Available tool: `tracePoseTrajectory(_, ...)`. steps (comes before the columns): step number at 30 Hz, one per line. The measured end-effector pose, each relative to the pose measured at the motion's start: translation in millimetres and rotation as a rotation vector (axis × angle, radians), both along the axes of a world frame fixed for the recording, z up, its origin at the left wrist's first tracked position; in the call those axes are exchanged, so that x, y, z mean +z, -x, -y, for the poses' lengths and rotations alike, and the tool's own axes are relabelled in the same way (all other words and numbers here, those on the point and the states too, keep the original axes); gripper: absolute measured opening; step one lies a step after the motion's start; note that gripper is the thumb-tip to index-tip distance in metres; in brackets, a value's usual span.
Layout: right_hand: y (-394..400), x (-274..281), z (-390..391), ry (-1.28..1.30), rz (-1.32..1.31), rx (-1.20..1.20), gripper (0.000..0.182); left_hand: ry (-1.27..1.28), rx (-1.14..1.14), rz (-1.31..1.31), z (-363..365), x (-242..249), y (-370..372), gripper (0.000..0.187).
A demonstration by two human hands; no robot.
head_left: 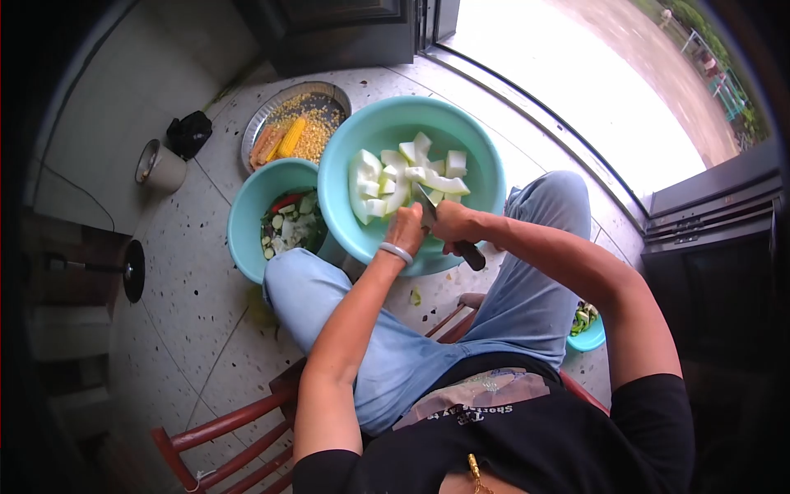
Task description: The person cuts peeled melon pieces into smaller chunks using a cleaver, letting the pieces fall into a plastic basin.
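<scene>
My right hand [452,224] is closed round a knife [471,256]. Its dark handle sticks out below my fist, and its blade points up and left over the large turquoise basin [492,169]. Close beside the blade, my left hand [403,230], with a pale bracelet at the wrist, has its fingers curled shut; whatever they grip is hidden. In the basin lie several chunks and curved slices of pale melon [363,183] with green-tinged edges, probably winter melon.
A smaller turquoise bucket [239,218] with cut vegetables stands at left. Behind it, a metal tray [344,99] holds corn cobs [291,138] and loose kernels. A small turquoise bowl [587,339] of greens is right of my leg. A doorway [568,74] opens at upper right.
</scene>
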State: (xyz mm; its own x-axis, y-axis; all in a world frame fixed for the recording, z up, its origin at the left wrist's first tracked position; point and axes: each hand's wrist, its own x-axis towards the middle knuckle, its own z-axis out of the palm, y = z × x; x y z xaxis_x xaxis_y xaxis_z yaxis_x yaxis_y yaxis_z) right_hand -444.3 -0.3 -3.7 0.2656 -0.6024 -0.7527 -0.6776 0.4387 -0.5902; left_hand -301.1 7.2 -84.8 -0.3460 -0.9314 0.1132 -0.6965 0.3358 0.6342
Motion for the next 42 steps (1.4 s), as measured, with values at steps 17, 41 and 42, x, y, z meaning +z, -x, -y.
tracePoseTrajectory(17, -3.8, 8.5, 7.7, 0.076, -0.004, -0.029, 0.018, -0.013, 0.022, -0.247, 6.0, 25.2, -4.9, 0.029)
tracePoseTrajectory(41, 10.6, 28.6, -23.2, 0.202, 0.202, -0.189, 0.046, -0.458, 0.119, -1.281, 23.2, 95.1, -54.4, 0.023)
tracePoseTrajectory(42, 13.3, 32.9, -21.1, 0.157, 0.222, -0.213, 0.047, -0.565, 0.091, -1.392, 20.9, 107.2, -55.9, 0.024)
